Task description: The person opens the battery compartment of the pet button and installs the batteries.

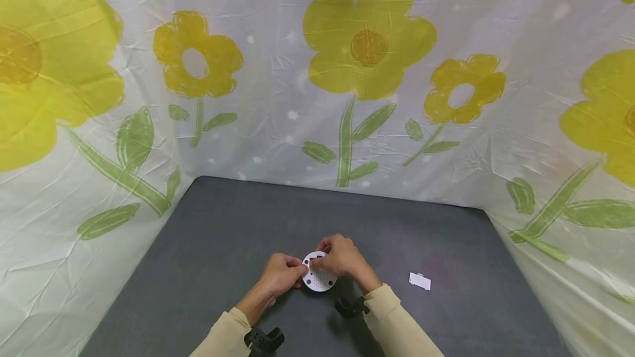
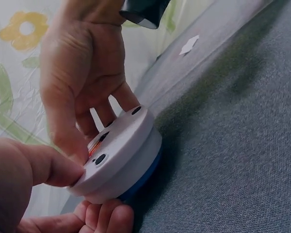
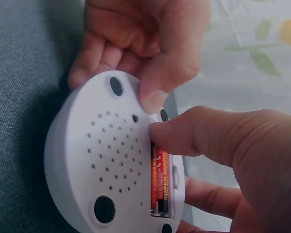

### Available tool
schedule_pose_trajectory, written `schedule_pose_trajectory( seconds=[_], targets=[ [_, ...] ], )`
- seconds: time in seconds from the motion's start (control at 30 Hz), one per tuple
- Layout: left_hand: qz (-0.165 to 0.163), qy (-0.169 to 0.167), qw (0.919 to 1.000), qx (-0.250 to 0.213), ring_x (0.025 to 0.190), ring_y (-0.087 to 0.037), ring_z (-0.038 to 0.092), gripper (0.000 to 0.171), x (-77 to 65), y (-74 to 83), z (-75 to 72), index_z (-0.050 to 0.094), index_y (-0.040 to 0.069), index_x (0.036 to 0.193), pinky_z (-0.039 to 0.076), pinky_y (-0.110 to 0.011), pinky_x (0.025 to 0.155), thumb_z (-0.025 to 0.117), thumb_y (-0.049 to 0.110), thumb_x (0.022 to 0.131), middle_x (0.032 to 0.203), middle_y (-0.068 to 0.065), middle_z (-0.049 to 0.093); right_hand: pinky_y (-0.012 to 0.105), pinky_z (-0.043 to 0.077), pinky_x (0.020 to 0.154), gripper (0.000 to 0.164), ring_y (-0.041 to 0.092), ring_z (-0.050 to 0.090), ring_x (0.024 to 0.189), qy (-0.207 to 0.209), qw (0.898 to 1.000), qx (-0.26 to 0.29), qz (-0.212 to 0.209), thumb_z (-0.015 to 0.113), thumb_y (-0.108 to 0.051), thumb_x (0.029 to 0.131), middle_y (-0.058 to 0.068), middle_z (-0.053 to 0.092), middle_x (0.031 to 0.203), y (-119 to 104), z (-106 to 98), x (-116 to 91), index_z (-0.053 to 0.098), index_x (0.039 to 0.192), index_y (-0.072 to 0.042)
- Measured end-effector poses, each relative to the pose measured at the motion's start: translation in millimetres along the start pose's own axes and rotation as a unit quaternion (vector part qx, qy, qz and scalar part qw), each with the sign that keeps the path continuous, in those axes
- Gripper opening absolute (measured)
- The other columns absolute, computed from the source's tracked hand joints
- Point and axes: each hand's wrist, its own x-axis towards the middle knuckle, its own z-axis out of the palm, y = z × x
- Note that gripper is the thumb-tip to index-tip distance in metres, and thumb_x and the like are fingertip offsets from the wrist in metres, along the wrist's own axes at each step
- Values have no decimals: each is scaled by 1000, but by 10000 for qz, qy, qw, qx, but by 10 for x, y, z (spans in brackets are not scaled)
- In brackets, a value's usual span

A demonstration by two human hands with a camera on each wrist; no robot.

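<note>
A round white device (image 1: pixel 321 280) is held bottom up above the dark table, its flat face dotted with small holes and dark round feet. My left hand (image 1: pixel 279 278) pinches its edge, thumb on the face and fingers underneath. From the other side, my right hand (image 1: pixel 344 258) curls its fingers behind the rim. In the right wrist view, the right thumb presses on a red battery (image 3: pixel 160 182) in the open compartment and hides its upper end. The left wrist view shows blue on the side of the device (image 2: pixel 121 162) facing the table.
A small white cover (image 1: pixel 420 281) lies on the dark table (image 1: pixel 238 219), to the right of my right hand. Black wrist cameras (image 1: pixel 264 340) sit below the hands. Flower-printed white curtains (image 1: pixel 268 125) border the table at the back and sides.
</note>
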Motion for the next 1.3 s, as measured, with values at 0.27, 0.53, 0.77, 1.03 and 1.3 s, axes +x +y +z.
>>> schedule_pose_trajectory(
  seconds=[0.27, 0.53, 0.77, 1.03, 1.3],
  targets=[
    [2, -1, 10000, -8, 65, -13, 65, 19, -1, 4, 12, 78, -6, 103, 58, -28, 62, 72, 7, 91, 83, -6, 74, 28, 52, 57, 20, 15, 62, 72, -178, 9971, 725, 160, 91, -19, 86, 2, 71, 84, 106, 27, 15, 75, 93, -10],
    [24, -92, 9999, -104, 66, -14, 67, 20, -5, 11, -4, 78, -7, 103, 61, -29, 63, 72, 8, 91, 85, -7, 75, 26, 51, 57, 23, 12, 61, 70, -198, 9986, 479, -69, 88, -25, 89, 1, 72, 84, 145, -5, -23, 79, 102, -8],
    [-14, -113, 9999, -33, 69, -14, 67, 20, -5, 14, -22, 79, -6, 105, 62, -30, 66, 73, 9, 92, 87, -7, 74, 33, 57, 70, 23, 13, 68, 83, 152, 9997, 171, -85, 81, -31, 98, 2, 79, 95, 192, -187, -103, 83, 108, -11],
    [-9, -117, 9999, 4, 71, -15, 68, 21, -15, 23, -29, 78, -7, 107, 63, -31, 67, 73, 8, 94, 90, -9, 75, 39, 59, 76, 12, 13, 70, 86, 601, 9977, -258, 150, 82, -25, 97, -3, 79, 95, 321, -585, -235, 84, 103, -14],
    [-50, -72, 9999, 75, 73, -15, 69, 22, -13, 19, -30, 78, -6, 109, 63, -31, 67, 73, 9, 94, 92, -9, 76, 49, 63, 86, 24, 25, 76, 98, 603, 9959, -600, 307, 81, -21, 97, 6, 81, 107, 597, -913, -444, 82, 114, -5]
  ],
)
